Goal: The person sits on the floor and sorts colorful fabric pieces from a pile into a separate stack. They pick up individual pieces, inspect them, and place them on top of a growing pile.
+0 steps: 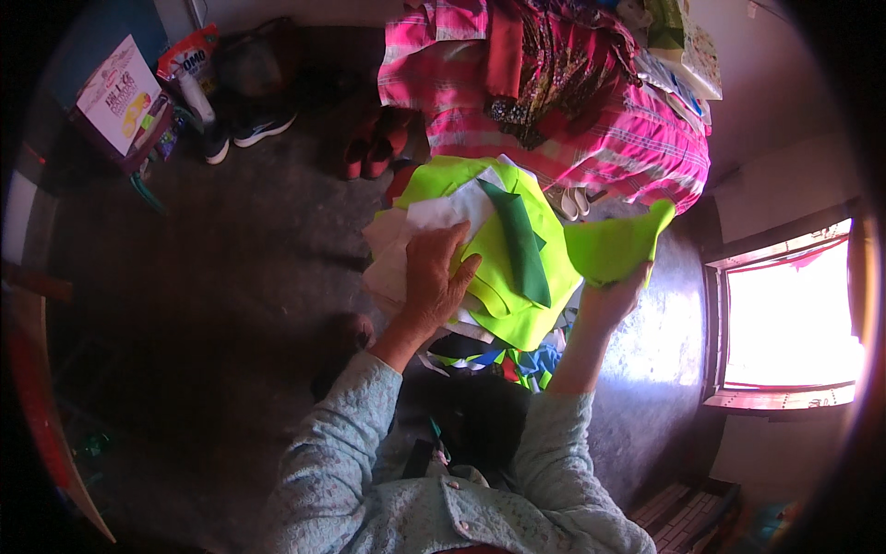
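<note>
A pile of cloth pieces lies in front of me, with bright yellow-green cloth (498, 268), white cloth (441, 210) and a folded dark green strip (521, 245) on top. On the white cloth rests my left hand (434, 272), its thumb spread away from the fingers. My right hand (623, 294), to the right of the pile, grips a loose yellow-green cloth piece (616, 245) that stands up from it. Part of that hand's fingers is hidden behind the piece. Below the pile, mixed coloured scraps (535, 362) show between my forearms.
A bed with a pink checked cover (581, 166) stands beyond the pile, with clothes on it. Dark red shoes (377, 152) and pale shoes (569, 203) sit near it. At far left are a box (125, 102) and dark sneakers (263, 129). A bright window (784, 314) is at right.
</note>
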`<state>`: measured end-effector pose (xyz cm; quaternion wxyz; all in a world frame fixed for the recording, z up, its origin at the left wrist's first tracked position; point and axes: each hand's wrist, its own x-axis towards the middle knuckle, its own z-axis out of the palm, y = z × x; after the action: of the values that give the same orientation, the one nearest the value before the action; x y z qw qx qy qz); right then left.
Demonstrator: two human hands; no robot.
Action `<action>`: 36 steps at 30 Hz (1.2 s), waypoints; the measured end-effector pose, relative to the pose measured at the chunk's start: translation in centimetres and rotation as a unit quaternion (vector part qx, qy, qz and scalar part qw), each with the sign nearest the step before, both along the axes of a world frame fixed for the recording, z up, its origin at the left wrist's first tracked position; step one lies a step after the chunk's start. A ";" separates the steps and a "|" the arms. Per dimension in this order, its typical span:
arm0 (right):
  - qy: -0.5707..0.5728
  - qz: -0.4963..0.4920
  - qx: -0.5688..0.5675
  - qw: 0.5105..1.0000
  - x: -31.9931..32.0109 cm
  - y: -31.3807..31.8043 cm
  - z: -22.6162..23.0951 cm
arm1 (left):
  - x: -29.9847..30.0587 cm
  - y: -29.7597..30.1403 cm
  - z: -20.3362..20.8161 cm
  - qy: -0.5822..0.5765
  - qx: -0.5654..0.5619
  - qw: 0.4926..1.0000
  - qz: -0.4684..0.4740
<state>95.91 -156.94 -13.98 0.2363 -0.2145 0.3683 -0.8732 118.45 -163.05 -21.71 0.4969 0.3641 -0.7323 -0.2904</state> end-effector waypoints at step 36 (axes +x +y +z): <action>0.003 0.029 0.096 0.995 -5.6 2.7 -0.5 | 0.0 -0.2 -0.2 -0.188 0.010 0.972 0.137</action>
<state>90.30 -154.25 -14.46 0.2801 -0.2045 0.4448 -0.8257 118.47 -163.21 -21.86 0.3815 0.5140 -0.7530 -0.1527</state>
